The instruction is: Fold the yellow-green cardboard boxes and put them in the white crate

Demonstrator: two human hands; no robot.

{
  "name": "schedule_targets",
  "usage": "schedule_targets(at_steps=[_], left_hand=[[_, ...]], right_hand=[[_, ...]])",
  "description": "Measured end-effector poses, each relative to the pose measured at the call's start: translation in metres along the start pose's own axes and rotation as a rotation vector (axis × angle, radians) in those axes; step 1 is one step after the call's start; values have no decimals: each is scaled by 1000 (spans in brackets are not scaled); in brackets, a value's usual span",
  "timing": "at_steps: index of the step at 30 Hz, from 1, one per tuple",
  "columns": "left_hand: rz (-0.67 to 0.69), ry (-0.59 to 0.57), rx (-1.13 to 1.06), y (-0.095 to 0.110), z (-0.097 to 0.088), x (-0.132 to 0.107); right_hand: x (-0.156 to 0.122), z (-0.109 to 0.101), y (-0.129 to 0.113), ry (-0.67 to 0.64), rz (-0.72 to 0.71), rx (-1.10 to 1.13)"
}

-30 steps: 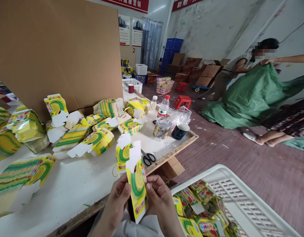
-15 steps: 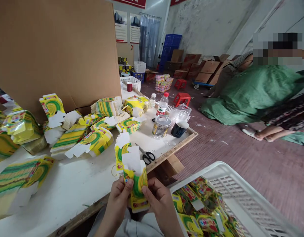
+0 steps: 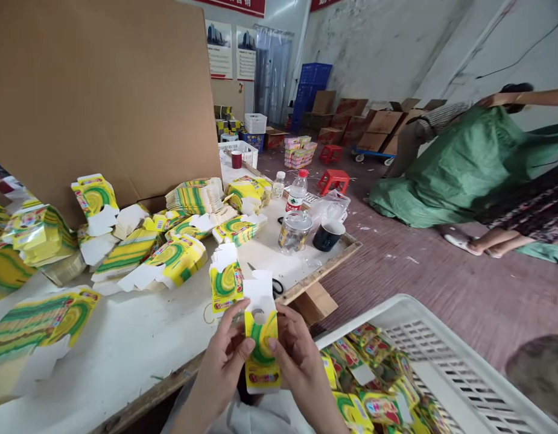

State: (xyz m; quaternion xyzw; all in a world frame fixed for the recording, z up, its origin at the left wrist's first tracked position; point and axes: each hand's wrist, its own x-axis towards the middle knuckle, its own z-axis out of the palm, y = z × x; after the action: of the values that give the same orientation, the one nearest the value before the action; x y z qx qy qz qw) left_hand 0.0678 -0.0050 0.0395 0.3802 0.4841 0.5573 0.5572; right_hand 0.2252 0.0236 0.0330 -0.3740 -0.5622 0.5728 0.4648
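A small yellow and green printed carton (image 3: 262,346) with a white top flap is held upright between both hands, over my lap at the table's edge. My left hand (image 3: 227,355) pinches its left side with thumb and fingers. On the right side, my right hand (image 3: 299,355) grips it the same way, thumb on the front. Just behind it, more flat cartons (image 3: 225,280) lie on the white table (image 3: 138,337). Black-handled scissors (image 3: 277,286) are partly hidden by the raised flap.
A white plastic basket (image 3: 409,307) of filled packs stands at my right. Stacks of flat cartons (image 3: 174,259) cover the table's left. A glass jar (image 3: 295,232), dark mug (image 3: 328,234) and bottle (image 3: 297,191) stand near the corner. Beyond, people handle a green sack (image 3: 450,175).
The carton has turned to face me more squarely and shifted slightly right, now covering part of the scissors. Across the room, the green sack has been lifted higher on its right side.
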Motion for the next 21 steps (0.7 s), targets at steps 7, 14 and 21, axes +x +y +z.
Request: schedule_targets(at_steps=[7,14,21], left_hand=[[-81,-220,-52,2,-7,-5],[-70,-267,-97,3,-3,-4],[-78,-259,-70,2,-4,-3]], right_hand=[[4,-13,-18,-69,84,-75],[7,-13,-15,68,-48,-197],[7,-12,-6,114,-36,-72]])
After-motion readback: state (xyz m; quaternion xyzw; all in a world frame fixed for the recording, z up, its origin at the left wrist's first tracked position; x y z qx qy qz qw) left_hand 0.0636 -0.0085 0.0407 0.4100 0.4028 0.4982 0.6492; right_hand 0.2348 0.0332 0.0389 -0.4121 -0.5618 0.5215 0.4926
